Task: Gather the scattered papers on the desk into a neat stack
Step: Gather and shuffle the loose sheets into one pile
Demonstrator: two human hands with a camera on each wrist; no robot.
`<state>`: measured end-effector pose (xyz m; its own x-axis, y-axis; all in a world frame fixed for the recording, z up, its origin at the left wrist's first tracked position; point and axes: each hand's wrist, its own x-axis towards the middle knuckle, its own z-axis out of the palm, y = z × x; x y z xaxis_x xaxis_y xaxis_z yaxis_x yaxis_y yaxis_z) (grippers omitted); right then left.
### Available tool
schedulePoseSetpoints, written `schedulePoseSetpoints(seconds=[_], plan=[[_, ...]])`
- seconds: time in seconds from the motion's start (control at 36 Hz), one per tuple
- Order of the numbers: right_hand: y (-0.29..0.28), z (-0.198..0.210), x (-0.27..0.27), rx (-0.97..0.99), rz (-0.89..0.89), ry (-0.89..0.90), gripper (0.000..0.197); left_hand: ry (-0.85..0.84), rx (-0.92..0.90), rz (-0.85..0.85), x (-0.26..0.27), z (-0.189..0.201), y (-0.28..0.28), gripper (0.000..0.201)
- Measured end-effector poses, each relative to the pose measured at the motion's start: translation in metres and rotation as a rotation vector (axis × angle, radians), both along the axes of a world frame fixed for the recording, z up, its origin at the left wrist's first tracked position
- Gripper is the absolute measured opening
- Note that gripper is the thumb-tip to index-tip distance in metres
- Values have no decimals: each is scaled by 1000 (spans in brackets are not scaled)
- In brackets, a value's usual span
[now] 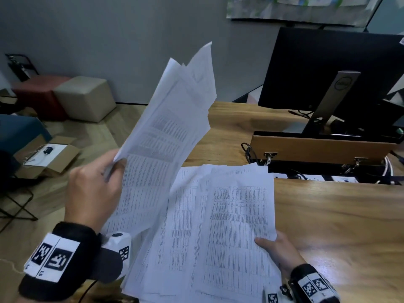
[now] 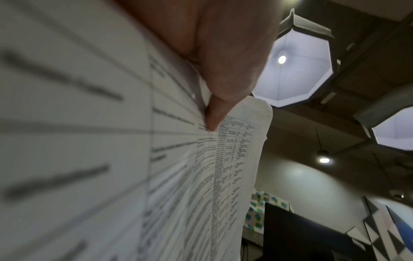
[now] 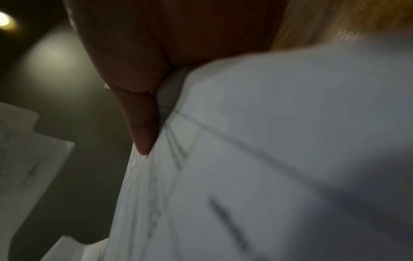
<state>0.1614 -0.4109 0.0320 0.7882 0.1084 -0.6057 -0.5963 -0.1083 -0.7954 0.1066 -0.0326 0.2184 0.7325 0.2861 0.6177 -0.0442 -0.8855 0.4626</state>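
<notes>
Pinched in your left hand (image 1: 94, 189), one sheaf (image 1: 166, 127) stands lifted — your right hand (image 1: 277, 250) clamps the near pile (image 1: 229, 226) on the desk (image 1: 338, 215) — next, merge and square them.

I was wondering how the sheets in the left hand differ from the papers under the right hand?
The raised sheets stand nearly upright in the air, gripped at their edge by the left hand; the spread papers lie flat on the desk. The raised sheets form a rough bundle; the spread papers are fanned apart, held at one edge by the right hand. Both are white pages of printed tables.
</notes>
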Motion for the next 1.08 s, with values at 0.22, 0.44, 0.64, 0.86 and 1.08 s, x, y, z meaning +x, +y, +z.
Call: schedulePoseSetpoints(seconds=[0.22, 0.44, 0.64, 0.86, 1.08], plan=[[0, 0, 1, -23, 25, -7, 30, -50, -142, -36, 2, 9, -1, 17], [0, -1, -2, -36, 40, -10, 33, 74, -881, -169, 22, -38, -11, 13], [9, 7, -8, -12, 72, -83, 19, 376, -1147, -147, 18, -148, -62, 29], [8, 0, -11, 131, -19, 69, 33, 886, -945, -68, -3, -234, -87, 65], [10, 0, -9, 280, -72, 177, 39, 1083, -501, -176, -2, -218, -106, 72]])
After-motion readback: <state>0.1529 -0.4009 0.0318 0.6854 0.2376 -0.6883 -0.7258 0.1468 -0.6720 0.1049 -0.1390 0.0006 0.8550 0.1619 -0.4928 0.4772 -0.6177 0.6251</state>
